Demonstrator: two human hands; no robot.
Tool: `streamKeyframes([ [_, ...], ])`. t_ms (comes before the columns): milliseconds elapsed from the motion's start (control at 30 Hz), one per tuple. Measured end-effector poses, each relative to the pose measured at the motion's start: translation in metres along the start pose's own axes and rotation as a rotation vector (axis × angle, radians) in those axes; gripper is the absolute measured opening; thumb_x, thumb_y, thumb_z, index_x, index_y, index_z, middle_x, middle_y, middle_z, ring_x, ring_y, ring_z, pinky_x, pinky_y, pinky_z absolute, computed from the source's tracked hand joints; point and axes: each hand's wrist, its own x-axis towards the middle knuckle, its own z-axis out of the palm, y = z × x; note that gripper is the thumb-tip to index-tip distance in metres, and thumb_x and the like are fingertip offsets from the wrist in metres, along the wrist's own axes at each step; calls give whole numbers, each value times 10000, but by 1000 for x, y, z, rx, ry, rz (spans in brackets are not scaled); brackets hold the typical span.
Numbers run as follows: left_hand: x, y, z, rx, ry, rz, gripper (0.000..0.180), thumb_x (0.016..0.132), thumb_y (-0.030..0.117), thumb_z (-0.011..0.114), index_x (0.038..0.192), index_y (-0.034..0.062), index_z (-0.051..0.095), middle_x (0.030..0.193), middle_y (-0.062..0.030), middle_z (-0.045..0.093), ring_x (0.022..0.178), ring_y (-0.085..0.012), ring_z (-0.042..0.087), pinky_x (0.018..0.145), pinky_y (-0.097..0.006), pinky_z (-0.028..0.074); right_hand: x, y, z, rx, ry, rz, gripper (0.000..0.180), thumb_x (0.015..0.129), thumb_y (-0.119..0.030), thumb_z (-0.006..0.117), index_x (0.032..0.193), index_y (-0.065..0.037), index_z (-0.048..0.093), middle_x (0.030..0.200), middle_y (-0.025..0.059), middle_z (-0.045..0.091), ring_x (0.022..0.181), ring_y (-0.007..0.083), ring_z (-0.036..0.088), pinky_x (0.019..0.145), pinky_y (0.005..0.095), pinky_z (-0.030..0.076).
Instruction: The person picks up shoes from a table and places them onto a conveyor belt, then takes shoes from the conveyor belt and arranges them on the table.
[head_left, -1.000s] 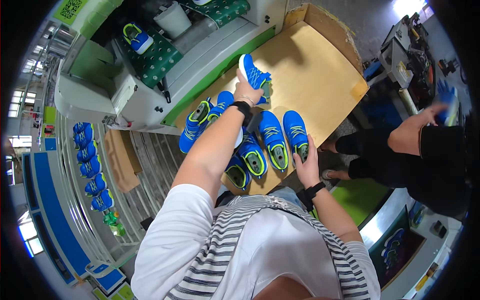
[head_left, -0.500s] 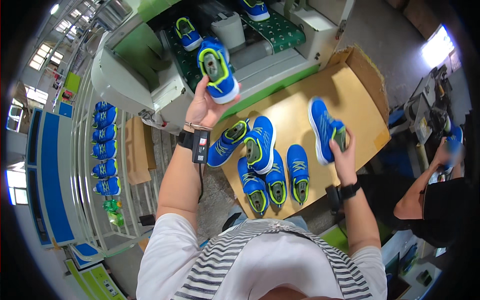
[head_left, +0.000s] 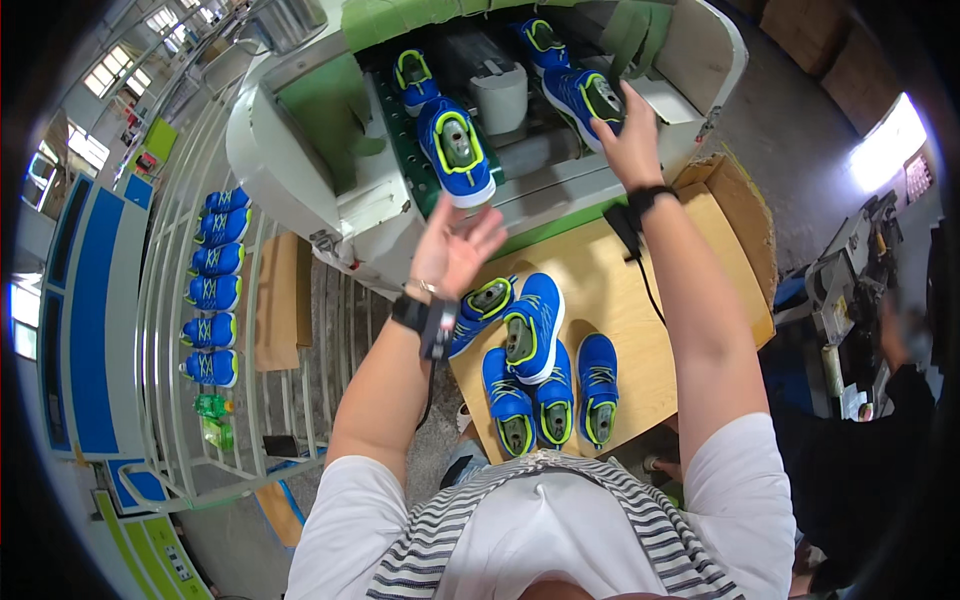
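Note:
My left hand is open, palm up and fingers spread, just below the heel of a blue sneaker with lime trim. That sneaker stands on the left green conveyor belt, a grey-green form inside it. At the right side of the machine mouth, my right hand grips the heel end of another blue sneaker, also with a form in it. More blue sneakers lie in a cluster on the tan table board; one sneaker rests on top of others.
Further in on the belts are a left sneaker and a right sneaker. Between the belts sits a grey box-shaped part. At left, a metal rack holds a column of blue sneakers. A co-worker's dark sleeve shows at right.
My left hand has let go of its sneaker on the left belt and drawn back. My right hand has carried its sneaker from above the table up to the right side of the machine.

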Motion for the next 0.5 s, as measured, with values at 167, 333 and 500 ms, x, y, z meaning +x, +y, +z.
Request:
streamKeyframes([
  [167,-78,-60,-12,913,-110,82,404,928,177,615,1286,44,486,1243,-146,604,1147,-276,594,979,-406,482,-168,-21,-71,125,-364,66,611,855,-173,683,1391,-56,413,1423,233,375,1325,415,358,1109,479,302],
  [333,-129,-125,-23,1765,-827,428,520,870,238,677,1332,69,508,1270,-147,586,1223,-358,520,1082,-497,350,-341,-75,-161,-18,-720,410,693,838,-171,701,1432,-57,363,1420,284,348,1326,435,351,1104,489,298],
  [500,-147,-181,-64,2156,-889,457,585,887,461,588,1335,93,512,1396,-160,447,1328,-385,380,1106,-566,251,-406,-99,-162,222,-486,627,782,809,0,644,1486,-34,253,1400,261,370,1312,419,373,1106,455,315],
])
